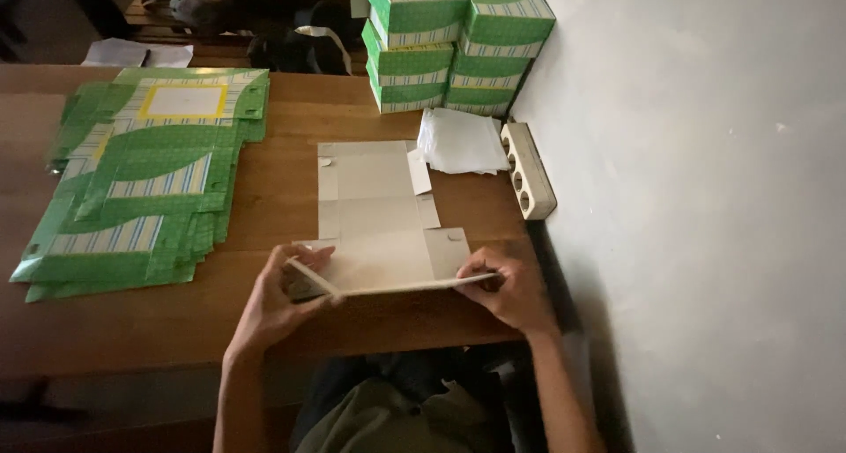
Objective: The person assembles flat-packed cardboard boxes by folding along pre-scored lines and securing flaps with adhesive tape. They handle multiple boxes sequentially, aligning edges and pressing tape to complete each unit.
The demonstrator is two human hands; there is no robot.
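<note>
Fingers of both hands, left hand (280,296) and right hand (509,287), pinch flat grey cardboard blank (379,215).

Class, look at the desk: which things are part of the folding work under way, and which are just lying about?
In use: the flat box blank, plain side up, with its near edge lifted by the left hand and right hand; the pile of flat green blanks; the stacked green boxes.

Lying about: the power strip; the white bag; the papers.

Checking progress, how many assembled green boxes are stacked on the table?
5 visible: a left stack of three and a right stack of two; more may be hidden behind.
</note>
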